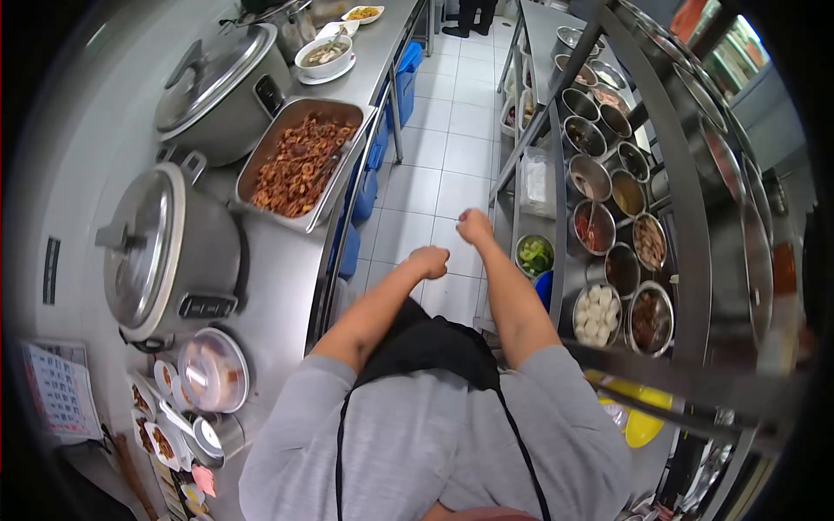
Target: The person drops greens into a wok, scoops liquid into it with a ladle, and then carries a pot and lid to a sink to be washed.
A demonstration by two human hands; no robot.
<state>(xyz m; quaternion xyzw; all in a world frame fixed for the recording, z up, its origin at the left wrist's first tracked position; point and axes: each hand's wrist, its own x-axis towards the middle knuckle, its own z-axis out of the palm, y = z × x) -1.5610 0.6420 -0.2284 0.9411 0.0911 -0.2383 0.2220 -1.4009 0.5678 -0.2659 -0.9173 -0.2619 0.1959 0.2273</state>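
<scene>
My left hand (430, 261) is in front of my dark apron (426, 347), over the tiled aisle, with its fingers curled closed. My right hand (473, 227), also closed, is a little farther forward and to the right. The two hands are apart, and nothing shows sticking out of either one. Left of them, a steel tray (248, 178) of reddish-brown cooked food (300, 165) sits at the counter's edge. On the right, a container of green vegetables (534, 256) is the nearest thing to my right hand, but not touched by it.
Two large lidded cookers (178, 252) stand on the left steel counter (278, 286), with a bowl of soup (326, 54) farther back. Several steel pots of ingredients (597, 314) line the right rack. Blue bins (404, 82) are under the left counter. A person's dark-clothed legs (473, 16) show at the aisle's far end.
</scene>
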